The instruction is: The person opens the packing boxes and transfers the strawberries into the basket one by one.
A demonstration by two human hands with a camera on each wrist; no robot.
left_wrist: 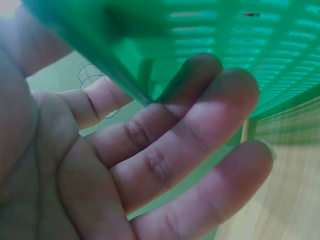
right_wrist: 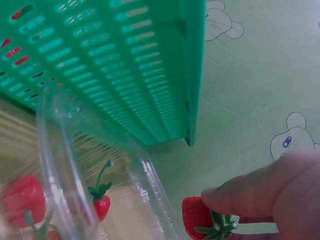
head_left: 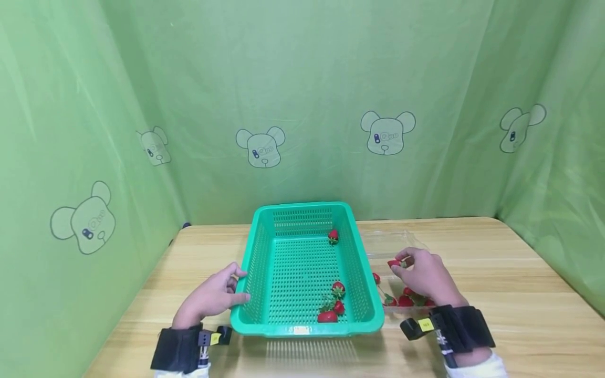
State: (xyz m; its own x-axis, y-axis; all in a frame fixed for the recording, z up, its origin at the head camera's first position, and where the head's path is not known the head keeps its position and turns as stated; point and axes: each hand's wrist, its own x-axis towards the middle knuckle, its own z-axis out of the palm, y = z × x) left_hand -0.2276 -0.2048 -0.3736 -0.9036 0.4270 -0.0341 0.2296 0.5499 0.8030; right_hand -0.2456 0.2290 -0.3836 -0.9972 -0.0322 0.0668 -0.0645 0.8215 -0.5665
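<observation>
A green plastic basket (head_left: pixel 302 329) stands mid-table with several strawberries inside, mostly toward its near right corner. My left hand (head_left: pixel 216 294) grips the basket's left rim, thumb on top and fingers curled beneath; the left wrist view shows those fingers (left_wrist: pixel 200 120) against the slotted wall. To the right of the basket, my right hand (head_left: pixel 425 275) pinches a strawberry (right_wrist: pixel 196 218) between thumb and fingers. It is held over a clear plastic box (right_wrist: pixel 70 165) in which several more strawberries (head_left: pixel 405 301) lie. Part of that box is hidden behind the right hand.
The wooden table (head_left: pixel 510 273) extends to both sides of the basket. Green curtains (head_left: pixel 312 105) printed with bear heads enclose the back and sides. One strawberry (head_left: pixel 333 236) lies at the basket's far right, and the clear lid (head_left: pixel 385 242) stretches behind the right hand.
</observation>
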